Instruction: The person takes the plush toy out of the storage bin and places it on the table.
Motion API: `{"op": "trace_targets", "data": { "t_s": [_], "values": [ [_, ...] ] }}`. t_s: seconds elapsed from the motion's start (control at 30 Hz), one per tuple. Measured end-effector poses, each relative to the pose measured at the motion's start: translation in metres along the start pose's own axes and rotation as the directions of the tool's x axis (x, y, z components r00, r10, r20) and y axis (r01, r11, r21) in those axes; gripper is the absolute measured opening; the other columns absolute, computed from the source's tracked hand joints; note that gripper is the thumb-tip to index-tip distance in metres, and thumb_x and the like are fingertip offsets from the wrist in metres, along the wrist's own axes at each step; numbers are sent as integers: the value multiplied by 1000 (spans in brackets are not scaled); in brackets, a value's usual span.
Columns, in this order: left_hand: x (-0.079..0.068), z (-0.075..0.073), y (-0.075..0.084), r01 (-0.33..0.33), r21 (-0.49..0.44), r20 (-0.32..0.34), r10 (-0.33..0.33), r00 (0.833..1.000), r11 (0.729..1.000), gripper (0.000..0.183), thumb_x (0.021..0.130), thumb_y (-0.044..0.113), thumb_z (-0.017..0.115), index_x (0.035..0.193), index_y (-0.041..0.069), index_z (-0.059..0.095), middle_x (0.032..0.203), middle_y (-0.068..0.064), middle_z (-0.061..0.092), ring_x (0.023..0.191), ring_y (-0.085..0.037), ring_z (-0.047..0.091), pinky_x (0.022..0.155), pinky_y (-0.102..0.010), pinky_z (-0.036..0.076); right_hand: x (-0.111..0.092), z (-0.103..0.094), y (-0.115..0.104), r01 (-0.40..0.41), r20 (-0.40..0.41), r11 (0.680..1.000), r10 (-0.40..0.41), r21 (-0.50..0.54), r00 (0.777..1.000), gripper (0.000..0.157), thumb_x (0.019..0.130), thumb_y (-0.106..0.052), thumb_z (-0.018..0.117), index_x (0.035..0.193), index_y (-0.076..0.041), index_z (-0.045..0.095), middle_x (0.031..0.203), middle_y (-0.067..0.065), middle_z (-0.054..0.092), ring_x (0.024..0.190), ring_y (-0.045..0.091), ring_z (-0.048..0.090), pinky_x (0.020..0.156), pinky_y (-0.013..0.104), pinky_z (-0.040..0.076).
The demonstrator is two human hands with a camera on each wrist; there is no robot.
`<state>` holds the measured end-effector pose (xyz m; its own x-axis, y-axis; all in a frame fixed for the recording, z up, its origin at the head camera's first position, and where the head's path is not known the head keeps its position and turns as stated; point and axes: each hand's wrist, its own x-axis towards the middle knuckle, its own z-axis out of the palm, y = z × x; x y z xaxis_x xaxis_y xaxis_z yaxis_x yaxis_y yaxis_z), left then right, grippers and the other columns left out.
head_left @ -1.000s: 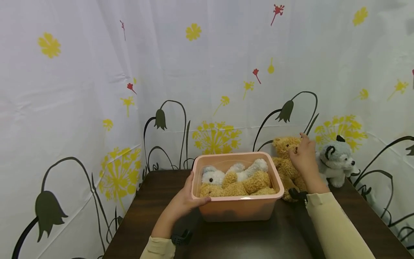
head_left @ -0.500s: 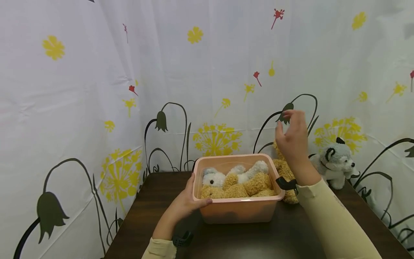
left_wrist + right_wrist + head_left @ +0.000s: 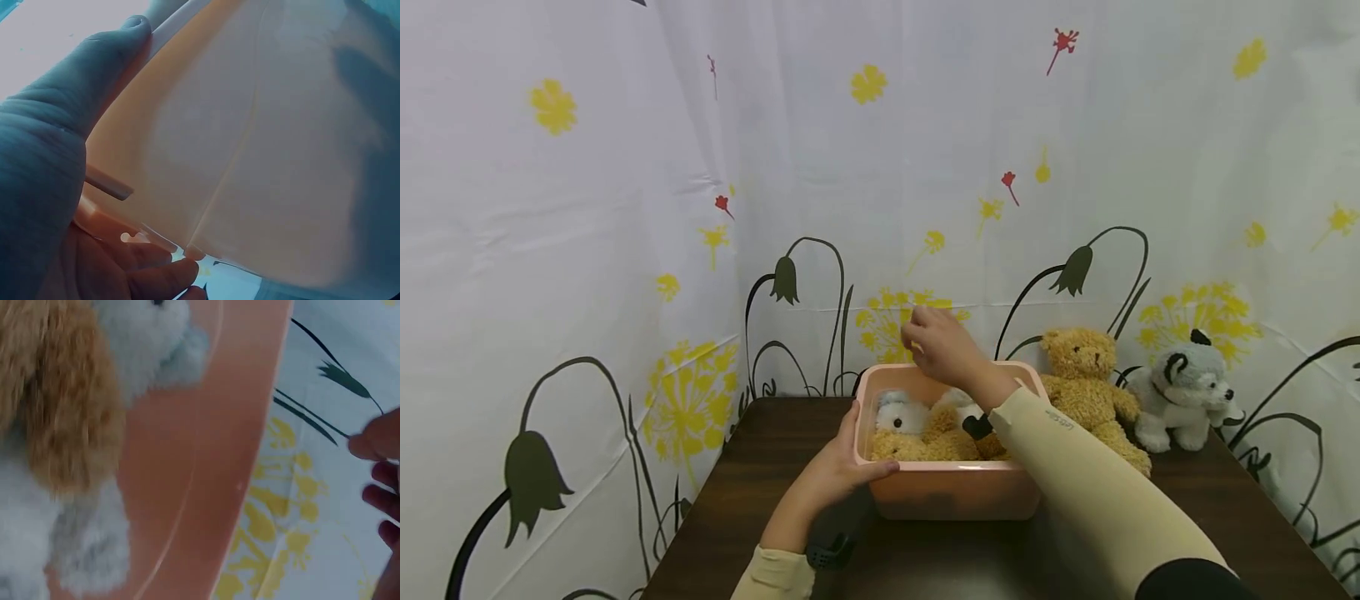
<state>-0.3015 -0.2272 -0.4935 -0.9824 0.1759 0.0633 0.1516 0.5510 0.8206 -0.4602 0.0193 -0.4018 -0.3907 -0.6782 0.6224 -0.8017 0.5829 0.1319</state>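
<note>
A pink plastic bin stands on the table, holding a white plush toy and a golden-brown plush toy. My left hand grips the bin's left front corner; in the left wrist view the thumb lies along the rim and fingers are under the side. Over the bin's back edge hovers my right hand, its fingers loosely bent and holding nothing. Its forearm covers the bin's right part. In the right wrist view, white and brown fur lies inside the bin.
Right of the bin a golden-brown teddy bear sits on the dark wooden table. Next to it stands a grey and white plush dog. A white curtain with printed flowers hangs behind.
My right hand has moved from beside the teddy bear, up and left, to above the bin's back edge. My left hand keeps its hold on the bin. The plush toys look unmoved.
</note>
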Motion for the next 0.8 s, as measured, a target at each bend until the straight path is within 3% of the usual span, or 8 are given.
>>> {"op": "trace_targets", "data": {
  "t_s": [0.07, 0.17, 0.27, 0.37, 0.43, 0.53, 0.67, 0.8],
  "values": [
    [1, -1, -1, 1, 4, 4, -1, 1000, 1000, 137, 83, 62, 90, 178, 20, 0, 172, -26, 38, 147, -39, 55, 115, -65, 48, 4, 13, -8, 54, 109, 997, -60, 56, 992, 18, 101, -2, 70, 94, -18, 72, 95, 0, 53, 83, 20, 47, 84, 41, 40],
    [2, -2, -1, -2, 17, 4, 2, 1000, 1000, 136, 84, 62, 89, 178, 18, 0, 172, -27, 37, 147, -41, 54, 115, -66, 47, 10, 26, -19, 74, 284, 981, -124, 180, 951, 24, 100, 2, 65, 95, -18, 78, 94, -1, 59, 81, 16, 52, 81, 36, 44],
    [1, -2, -2, 1, 14, 6, -2, 1000, 1000, 136, 85, 61, 89, 178, 18, 0, 172, -28, 37, 146, -41, 55, 115, -66, 47, 11, 35, -23, -17, 437, 951, -126, 309, 890, 22, 100, 0, 65, 106, -14, 80, 96, 1, 67, 80, 14, 58, 76, 33, 50],
    [0, -1, -1, 11, 3, 12, -11, 1000, 1000, 134, 87, 57, 89, 178, 19, -1, 171, -28, 38, 144, -40, 57, 113, -66, 49, 9, 41, -22, -132, 538, 920, -95, 369, 837, 20, 101, -5, 70, 117, -12, 80, 100, 3, 73, 81, 12, 62, 75, 32, 54],
    [-2, -1, -1, 16, -2, 10, -15, 1000, 1000, 133, 87, 56, 89, 178, 20, -2, 171, -28, 38, 145, -41, 56, 113, -66, 48, 8, 42, -22, -186, 579, 911, -67, 367, 812, 22, 103, -8, 71, 124, -11, 78, 101, 3, 74, 82, 13, 63, 77, 33, 55],
    [-3, 0, 1, 16, 2, 6, -16, 1000, 1000, 133, 87, 57, 89, 178, 22, -1, 173, -28, 36, 150, -43, 52, 115, -68, 46, 6, 37, -24, -248, 643, 927, 10, 281, 766, 29, 104, -15, 71, 133, -13, 75, 105, 4, 76, 86, 16, 65, 79, 37, 55],
    [-1, 2, 3, 9, 5, 10, -9, 1000, 1000, 134, 86, 60, 89, 178, 23, -1, 176, -26, 32, 155, -43, 46, 118, -69, 43, 2, 27, -26, -341, 731, 928, 131, 147, 670, 43, 104, -26, 75, 147, -21, 68, 132, 7, 75, 110, 25, 71, 93, 45, 57],
    [2, 1, 3, 11, 8, 4, -11, 1000, 1000, 134, 85, 59, 90, 178, 23, -1, 174, -25, 36, 152, -41, 50, 117, -67, 45, -5, 30, -18, -412, 802, 897, 124, 161, 584, 63, 103, -32, 78, 162, -29, 54, 162, 6, 58, 137, 28, 63, 112, 50, 52]
  ]
}}
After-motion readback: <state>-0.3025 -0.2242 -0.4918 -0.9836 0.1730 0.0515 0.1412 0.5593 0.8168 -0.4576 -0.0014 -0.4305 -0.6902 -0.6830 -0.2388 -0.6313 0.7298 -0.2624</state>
